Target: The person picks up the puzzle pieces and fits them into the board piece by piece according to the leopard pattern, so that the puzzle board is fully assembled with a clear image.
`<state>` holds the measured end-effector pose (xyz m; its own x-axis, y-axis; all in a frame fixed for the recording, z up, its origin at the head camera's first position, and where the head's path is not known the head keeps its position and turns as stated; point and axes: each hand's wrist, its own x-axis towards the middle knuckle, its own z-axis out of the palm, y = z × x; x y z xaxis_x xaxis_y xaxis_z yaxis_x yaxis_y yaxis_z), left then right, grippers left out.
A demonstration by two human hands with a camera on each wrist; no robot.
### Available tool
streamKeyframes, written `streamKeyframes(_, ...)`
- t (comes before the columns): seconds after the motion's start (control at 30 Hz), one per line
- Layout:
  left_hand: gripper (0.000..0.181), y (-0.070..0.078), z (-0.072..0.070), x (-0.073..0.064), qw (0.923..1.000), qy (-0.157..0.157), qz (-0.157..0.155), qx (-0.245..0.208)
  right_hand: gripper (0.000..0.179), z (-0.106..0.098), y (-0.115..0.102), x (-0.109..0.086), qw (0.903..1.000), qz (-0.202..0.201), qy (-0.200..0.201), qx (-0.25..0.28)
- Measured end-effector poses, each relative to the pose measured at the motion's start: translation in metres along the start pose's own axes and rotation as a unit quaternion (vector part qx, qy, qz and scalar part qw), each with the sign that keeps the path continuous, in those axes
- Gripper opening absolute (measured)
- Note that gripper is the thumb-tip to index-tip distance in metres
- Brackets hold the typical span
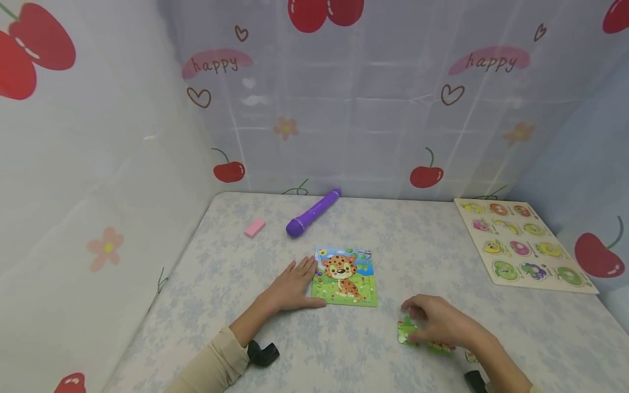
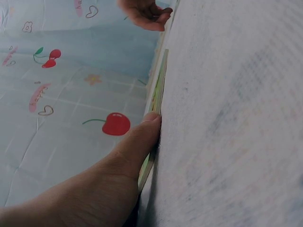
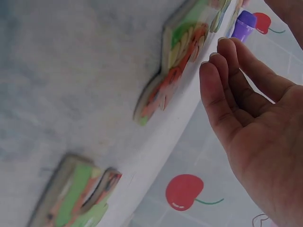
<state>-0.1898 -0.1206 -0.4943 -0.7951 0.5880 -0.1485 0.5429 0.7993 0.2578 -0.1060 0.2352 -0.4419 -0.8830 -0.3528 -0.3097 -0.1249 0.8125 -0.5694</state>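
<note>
A square leopard puzzle (image 1: 344, 277) lies flat on the table in the head view. My left hand (image 1: 290, 286) rests along its left side, fingers straight and thumb against the near left corner. In the left wrist view the thumb touches the puzzle's edge (image 2: 159, 90). To the right, my right hand (image 1: 439, 321) hovers low over loose green puzzle pieces (image 1: 405, 331), partly covering them. The right wrist view shows its fingers loosely bent with nothing between them, above an orange and green piece (image 3: 182, 54). Another piece (image 3: 75, 194) lies nearer the wrist.
Behind the puzzle lie a purple toy microphone (image 1: 313, 213) and a pink block (image 1: 255, 227). A fruit puzzle board (image 1: 528, 245) is at the back right of the table (image 1: 196, 273). Cherry-printed curtains (image 1: 344, 109) hang around the back and sides.
</note>
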Motion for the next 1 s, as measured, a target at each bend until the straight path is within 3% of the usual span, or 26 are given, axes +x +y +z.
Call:
streamKeyframes(0.3, 0.110, -0.0004, 0.0004, 0.0007, 1.0000, -0.002, -0.002, 0.003, 0.067, 0.0060, 0.0020, -0.0056, 0.9999, -0.013, -0.007, -0.005)
streamKeyframes(0.73, 0.109, 0.0009, -0.0018, -0.0004, 1.0000, -0.002, -0.001, 0.002, 0.057, 0.0096, 0.0075, -0.0064, 0.9997, -0.022, -0.013, 0.007)
streamKeyframes(1.0, 0.110, 0.0007, -0.0024, 0.0011, 1.0000, -0.007, -0.003, 0.004, 0.056, 0.0091, 0.0052, -0.0074, 0.9998, -0.004, -0.009, 0.016)
